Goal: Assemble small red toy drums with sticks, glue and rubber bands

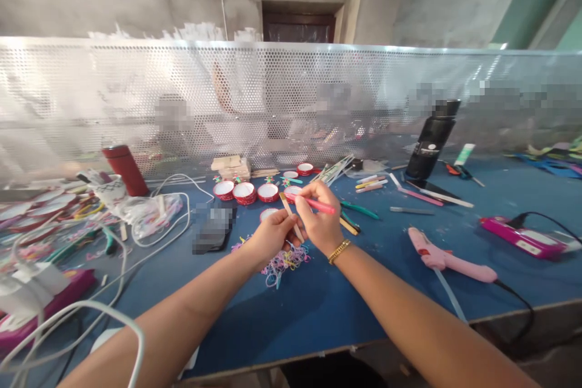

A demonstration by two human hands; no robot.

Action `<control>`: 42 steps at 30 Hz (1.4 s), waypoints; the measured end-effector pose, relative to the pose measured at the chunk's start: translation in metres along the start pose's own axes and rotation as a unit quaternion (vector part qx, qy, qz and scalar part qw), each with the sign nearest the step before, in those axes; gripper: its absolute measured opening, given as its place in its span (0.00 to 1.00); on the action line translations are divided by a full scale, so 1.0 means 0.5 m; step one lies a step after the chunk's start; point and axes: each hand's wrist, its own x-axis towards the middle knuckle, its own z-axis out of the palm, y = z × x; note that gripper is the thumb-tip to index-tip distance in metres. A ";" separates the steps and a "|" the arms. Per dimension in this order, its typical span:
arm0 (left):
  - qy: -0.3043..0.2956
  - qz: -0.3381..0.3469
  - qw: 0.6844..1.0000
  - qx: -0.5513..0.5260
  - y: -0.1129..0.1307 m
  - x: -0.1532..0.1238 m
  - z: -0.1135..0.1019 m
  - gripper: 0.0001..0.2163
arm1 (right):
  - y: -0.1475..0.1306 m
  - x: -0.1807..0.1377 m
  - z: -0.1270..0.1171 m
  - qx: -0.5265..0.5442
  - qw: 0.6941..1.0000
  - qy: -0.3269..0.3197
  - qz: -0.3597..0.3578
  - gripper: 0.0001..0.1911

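My left hand (276, 234) is closed on a flat wooden stick (291, 213), which it holds at a slant with a darker patch at the upper end. My right hand (321, 223) pinches a pink pen (324, 205), its tip close to the stick's upper end; whether they touch I cannot tell. Beneath both hands lies a pile of small pastel-coloured loops (277, 270), partly hidden by my left hand. Just beyond them stand several round red containers (244, 197) with white insides and small coloured figures at their rims.
To the right lie a pink glue gun (448, 259), a magenta power strip (521, 239), green-handled pliers (361, 210) and a black bottle (427, 148). A black phone-like object (214, 229), white cables (130, 260) and a red flask (126, 170) are left. A perforated metal panel (282, 79) borders the back.
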 end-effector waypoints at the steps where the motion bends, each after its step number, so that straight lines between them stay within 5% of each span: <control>1: 0.000 0.001 1.000 0.000 0.000 -0.001 0.000 0.11 | 0.000 0.000 -0.005 0.000 1.000 0.002 -0.004 0.05; 8: 0.016 0.006 1.000 -0.007 0.007 -0.005 -0.001 0.10 | 0.011 0.004 -0.022 -0.037 0.999 -0.002 -0.023 0.10; 42: 0.009 0.038 0.999 0.012 0.006 -0.008 0.003 0.12 | 0.007 -0.005 -0.013 -0.095 0.993 -0.022 -0.059 0.07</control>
